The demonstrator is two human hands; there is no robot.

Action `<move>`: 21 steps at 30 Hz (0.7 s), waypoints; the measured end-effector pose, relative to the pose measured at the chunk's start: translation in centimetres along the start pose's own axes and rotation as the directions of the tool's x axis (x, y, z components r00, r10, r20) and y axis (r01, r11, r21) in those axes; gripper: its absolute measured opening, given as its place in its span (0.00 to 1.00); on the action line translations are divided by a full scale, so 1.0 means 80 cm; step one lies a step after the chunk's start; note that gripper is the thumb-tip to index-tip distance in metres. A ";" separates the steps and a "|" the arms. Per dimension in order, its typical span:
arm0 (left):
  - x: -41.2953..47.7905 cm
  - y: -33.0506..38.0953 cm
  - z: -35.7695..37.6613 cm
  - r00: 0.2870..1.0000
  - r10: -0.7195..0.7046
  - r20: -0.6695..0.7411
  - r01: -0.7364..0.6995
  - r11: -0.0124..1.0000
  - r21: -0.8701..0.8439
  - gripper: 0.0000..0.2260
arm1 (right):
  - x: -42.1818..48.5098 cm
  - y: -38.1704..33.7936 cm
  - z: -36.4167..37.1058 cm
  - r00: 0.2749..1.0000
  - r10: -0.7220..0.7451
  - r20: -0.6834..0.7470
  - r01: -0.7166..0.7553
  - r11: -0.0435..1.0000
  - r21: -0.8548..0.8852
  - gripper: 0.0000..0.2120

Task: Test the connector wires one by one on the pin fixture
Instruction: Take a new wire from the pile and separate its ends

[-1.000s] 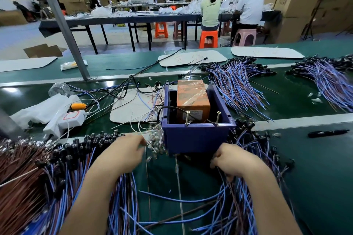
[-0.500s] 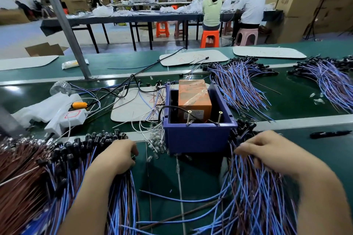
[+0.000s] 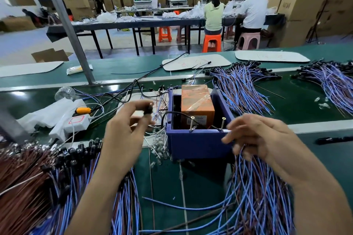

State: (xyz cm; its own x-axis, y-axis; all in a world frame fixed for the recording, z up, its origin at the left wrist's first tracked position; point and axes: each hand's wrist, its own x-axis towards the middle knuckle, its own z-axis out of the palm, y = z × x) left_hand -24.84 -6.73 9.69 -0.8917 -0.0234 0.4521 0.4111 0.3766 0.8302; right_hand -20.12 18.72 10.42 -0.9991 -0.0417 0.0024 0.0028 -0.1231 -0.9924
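Green belt worktop point(image 3: 191, 192) on an assembly line, cardboard cartons point(image 3: 305, 5) stacked behind. At its near middle stands a blue plastic box fixture point(image 3: 198, 144) with an orange taped block point(image 3: 196, 103) inside and two upright metal pins point(image 3: 191, 124) on its near wall. The person's left hand point(image 3: 124, 129) is raised just left of the fixture. Its thumb and fingertips pinch a small black connector point(image 3: 148, 109), blurred and apart from the pins. The right hand point(image 3: 263, 139) is at the fixture's near right corner, fingers curled round a bundle of blue and brown wires point(image 3: 257, 196) that trails toward the near edge. A heap of brown and blue connector wires point(image 3: 47, 177) covers the near left corner.
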 end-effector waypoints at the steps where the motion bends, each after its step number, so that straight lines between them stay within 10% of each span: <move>1: -0.006 0.014 0.004 0.996 0.087 0.011 -0.085 0.989 -0.119 0.11 | 0.001 -0.002 0.016 0.992 0.067 0.104 -0.074 0.995 0.068 0.19; 5: -0.038 0.051 0.024 0.890 0.348 0.295 -0.184 0.865 -0.466 0.08 | 0.009 0.007 0.081 0.935 0.193 0.299 -0.253 0.950 0.180 0.17; 10: -0.053 0.063 0.037 0.746 0.355 0.563 -0.028 0.862 -0.506 0.08 | 0.005 0.011 0.082 0.975 -0.020 0.221 -0.065 0.926 0.372 0.07; 15: -0.054 0.061 0.037 0.364 0.213 0.907 0.114 0.956 -0.270 0.10 | 0.014 0.000 0.070 0.997 0.069 -0.044 -0.035 0.841 0.540 0.06; 21: -0.038 0.038 0.047 0.108 -0.063 0.992 0.060 0.997 0.057 0.11 | 0.020 0.008 0.058 0.971 0.024 -0.238 0.110 0.840 0.531 0.10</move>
State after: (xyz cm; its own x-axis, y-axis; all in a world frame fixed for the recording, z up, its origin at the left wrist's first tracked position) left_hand -21.58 -2.04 9.65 -0.3102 0.8924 -0.3276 0.3457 0.4269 0.8356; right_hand -21.51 13.95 10.33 -0.9799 0.1929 -0.0504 -0.0854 -0.6345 -0.7682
